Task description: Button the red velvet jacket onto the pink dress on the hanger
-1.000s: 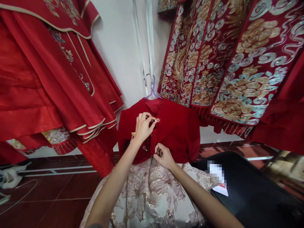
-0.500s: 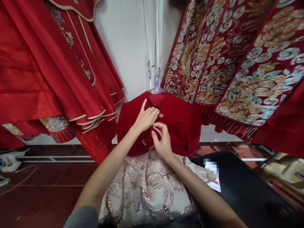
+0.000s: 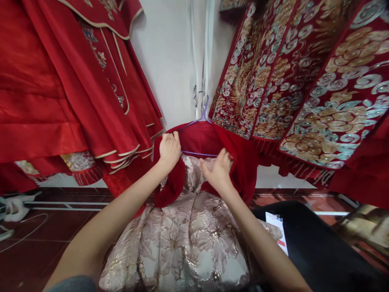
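Note:
A red velvet jacket (image 3: 244, 162) hangs on a purple hanger (image 3: 203, 115), its front spread apart so the inner lining and the hanger's lower bar show. My left hand (image 3: 170, 147) is closed over the jacket's left-side front edge. On the opposite front edge, my right hand (image 3: 220, 167) has its fingers curled around the fabric, thumb lying apart. Beneath and inside the jacket is a pale pink-gold floral brocade garment (image 3: 182, 231), its top reaching up between the two front panels.
Red garments with cream piping (image 3: 118, 121) hang at the left. To the right hang embroidered red panels with fringe (image 3: 273, 93). A black seat (image 3: 316, 239) holds a white card (image 3: 277, 229). White shoes (image 3: 15, 209) and a metal rail (image 3: 73, 205) are low left.
My hands have moved apart from the jacket's buttoned middle, each drawing a front edge outward. The jacket, closed before, is now open, showing its lining and the hanger bar.

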A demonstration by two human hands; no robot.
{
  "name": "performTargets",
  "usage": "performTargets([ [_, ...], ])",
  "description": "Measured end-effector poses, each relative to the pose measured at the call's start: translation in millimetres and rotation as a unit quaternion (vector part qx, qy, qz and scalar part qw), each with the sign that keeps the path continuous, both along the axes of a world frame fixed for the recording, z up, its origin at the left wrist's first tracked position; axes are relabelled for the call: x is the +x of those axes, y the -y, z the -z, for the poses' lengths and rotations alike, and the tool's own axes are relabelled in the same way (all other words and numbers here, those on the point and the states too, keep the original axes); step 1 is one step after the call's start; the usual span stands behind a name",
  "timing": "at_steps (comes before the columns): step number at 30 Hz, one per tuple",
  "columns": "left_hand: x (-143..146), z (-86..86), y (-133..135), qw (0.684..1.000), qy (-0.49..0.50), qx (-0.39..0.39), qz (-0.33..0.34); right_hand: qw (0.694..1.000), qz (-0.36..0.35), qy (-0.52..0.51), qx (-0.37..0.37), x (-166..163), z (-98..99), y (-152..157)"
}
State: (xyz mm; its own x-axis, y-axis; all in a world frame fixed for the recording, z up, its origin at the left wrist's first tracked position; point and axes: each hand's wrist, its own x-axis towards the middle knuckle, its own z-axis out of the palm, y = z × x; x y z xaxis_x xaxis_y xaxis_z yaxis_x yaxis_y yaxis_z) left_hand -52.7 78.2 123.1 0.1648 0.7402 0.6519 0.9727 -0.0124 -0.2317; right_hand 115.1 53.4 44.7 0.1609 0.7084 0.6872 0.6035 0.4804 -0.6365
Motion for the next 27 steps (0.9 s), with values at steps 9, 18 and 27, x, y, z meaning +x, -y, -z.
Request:
performTargets([
  [9, -14.0, -20.2, -0.2, 1.000, -0.012, -0.002, -0.010, 0.962, 0.142, 0.228, -0.051, 108.3, -25.2, -24.6],
  [18, -48.1, -27.9, -24.6, 0.992, -0.006, -0.123, 0.007, 0.943, 0.058, 0.287, -0.159, 145.8, -80.0, -67.7],
  [27, -47.4, -57.8, -25.8, 0.905, 0.221, -0.364, -0.009, 0.939, 0.022, 0.324, -0.108, 150.4, -86.7, -64.4],
])
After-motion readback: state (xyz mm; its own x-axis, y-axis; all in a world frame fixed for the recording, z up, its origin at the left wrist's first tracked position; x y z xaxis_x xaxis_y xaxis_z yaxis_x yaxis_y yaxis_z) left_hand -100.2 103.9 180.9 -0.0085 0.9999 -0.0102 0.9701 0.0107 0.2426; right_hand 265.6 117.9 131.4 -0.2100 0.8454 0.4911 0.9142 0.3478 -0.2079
